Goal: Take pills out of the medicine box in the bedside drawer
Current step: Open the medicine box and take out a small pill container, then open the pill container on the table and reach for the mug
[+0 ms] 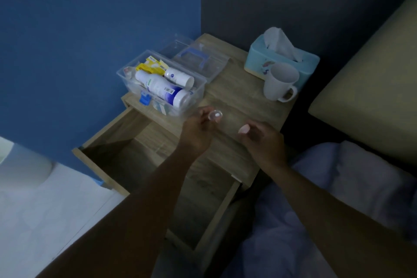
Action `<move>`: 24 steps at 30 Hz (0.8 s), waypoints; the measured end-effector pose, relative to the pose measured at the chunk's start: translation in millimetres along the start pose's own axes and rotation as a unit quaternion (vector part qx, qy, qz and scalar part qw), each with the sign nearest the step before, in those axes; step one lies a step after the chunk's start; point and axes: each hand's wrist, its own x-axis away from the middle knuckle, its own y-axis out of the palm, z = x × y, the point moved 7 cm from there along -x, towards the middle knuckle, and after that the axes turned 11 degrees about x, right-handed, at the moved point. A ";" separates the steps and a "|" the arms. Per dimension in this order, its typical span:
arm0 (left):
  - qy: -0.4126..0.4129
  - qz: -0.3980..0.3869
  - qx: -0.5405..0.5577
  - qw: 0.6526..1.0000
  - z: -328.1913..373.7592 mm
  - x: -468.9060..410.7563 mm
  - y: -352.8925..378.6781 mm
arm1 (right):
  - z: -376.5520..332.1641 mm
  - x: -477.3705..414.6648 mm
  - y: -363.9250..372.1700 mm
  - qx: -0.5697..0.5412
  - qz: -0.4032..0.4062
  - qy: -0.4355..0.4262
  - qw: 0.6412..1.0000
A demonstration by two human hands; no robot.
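Both hands hang over the near part of the nightstand top (pixel 228 88). My left hand (pixel 198 128) pinches a small clear round container (pixel 216 116) between its fingertips, with something pale showing inside; I cannot tell whether it is a pill. My right hand (pixel 262 140) is partly curled, a pale pink piece (pixel 244 130) at its fingertips, possibly a cap, though the dim light leaves that unclear. A bare strip of wood lies between the two hands.

Nearest me, the drawer (pixel 126 160) stands pulled out to the left and below my left forearm, its inside in shadow. To the right, bedding (pixel 352 176) crowds the nightstand's near right edge.

Just beyond my left hand sits the clear medicine box (pixel 198 91), open, at the top's left edge, holding white bottles (pixel 162 88) and yellow packets (pixel 151 66). Its lid (pixel 194 56) with a blue handle lies behind it. Far right stand a white mug (pixel 279 82) and, touching it, a tissue box (pixel 282 58) against the wall.
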 end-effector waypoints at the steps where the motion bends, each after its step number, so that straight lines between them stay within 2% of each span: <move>1: 0.017 -0.010 -0.048 0.999 -2.3 -4.0 2.6 | 1.6 1.1 -0.2 0.012 0.009 -0.018 1.000; 3: 0.048 -0.031 -0.118 0.991 -7.1 -10.4 9.0 | 5.3 2.9 2.2 0.016 0.003 -0.035 0.999; 9: 0.077 -0.063 -0.207 0.973 -28.4 -22.7 27.0 | 14.4 3.8 6.9 0.072 0.025 -0.077 0.994; 12: 0.114 -0.044 -0.241 0.963 -30.1 -20.9 33.2 | 16.7 3.0 4.7 0.073 0.029 -0.089 0.993; 16: 0.140 -0.025 -0.332 0.932 -35.6 -21.5 36.8 | 19.6 2.4 5.6 0.078 0.029 -0.090 0.993; 19: 0.146 -0.011 -0.376 0.915 -36.4 -23.4 41.7 | 21.2 2.5 4.7 0.068 0.034 -0.097 0.992; 24: 0.137 0.000 -0.398 0.907 -38.3 -27.4 44.5 | 21.1 2.2 4.5 0.074 0.043 -0.116 0.990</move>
